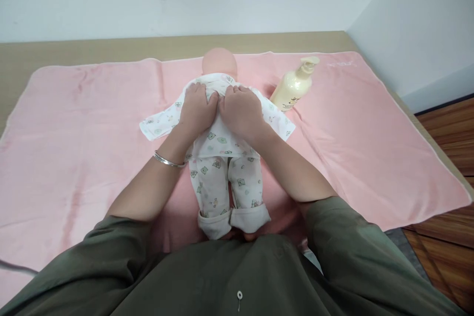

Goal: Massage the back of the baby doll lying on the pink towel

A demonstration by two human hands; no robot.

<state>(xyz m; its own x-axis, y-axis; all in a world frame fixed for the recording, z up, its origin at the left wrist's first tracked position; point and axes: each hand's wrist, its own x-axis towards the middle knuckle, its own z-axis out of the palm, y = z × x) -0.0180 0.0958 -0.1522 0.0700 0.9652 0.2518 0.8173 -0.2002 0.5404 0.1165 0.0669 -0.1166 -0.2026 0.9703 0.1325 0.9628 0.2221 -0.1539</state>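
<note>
A baby doll (219, 61) lies with its bald head away from me and no face showing. It wears a white printed shirt (222, 140) with spread sleeves, and white printed trousers (244, 185) with turned-up cuffs. My left hand (199, 109) rests on the upper part of the shirt, fingers bent and closed on the cloth. Beside it, my right hand (240, 109) is closed on the shirt in the same way. Both thumbs nearly meet in the middle, where the cloth is wrinkled. The fingertips are partly hidden.
A cream pump bottle (292, 88) leans or lies tilted right of the doll, near its sleeve. A pink blanket (92, 148) covers most of the wooden table (111, 49). White walls stand behind and at right. A dark cord (17, 267) shows at lower left.
</note>
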